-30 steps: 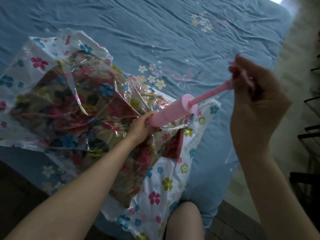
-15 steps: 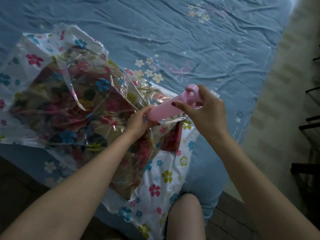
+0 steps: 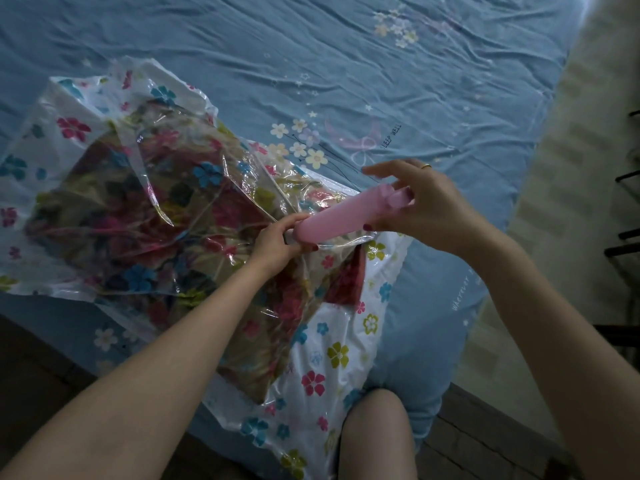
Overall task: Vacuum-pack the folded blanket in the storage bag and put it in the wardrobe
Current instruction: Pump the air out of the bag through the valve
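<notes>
A clear storage bag (image 3: pixel 329 355) printed with coloured flowers lies on the bed, and a folded floral blanket (image 3: pixel 145 220) shows through its plastic. A pink hand pump (image 3: pixel 332 221) lies slanted on top of the bag, its lower end set against the plastic. My left hand (image 3: pixel 277 242) grips that lower end where it meets the bag. My right hand (image 3: pixel 415 209) wraps the upper end around the handle, thumb under the barrel and forefinger stretched out. The handle is pressed down into the barrel.
The bag rests on a blue bed sheet (image 3: pixel 311 57) with small flower prints. My bare knee (image 3: pixel 375 434) is at the bed's near edge. A pale floor strip (image 3: pixel 561 202) runs along the right side, with a dark metal rack (image 3: pixel 627 237) at the far right.
A second ago my right hand held the pump handle pulled far out to the right. It has pushed the handle back into the barrel and stays at the pump's top. My left hand kept its hold.
</notes>
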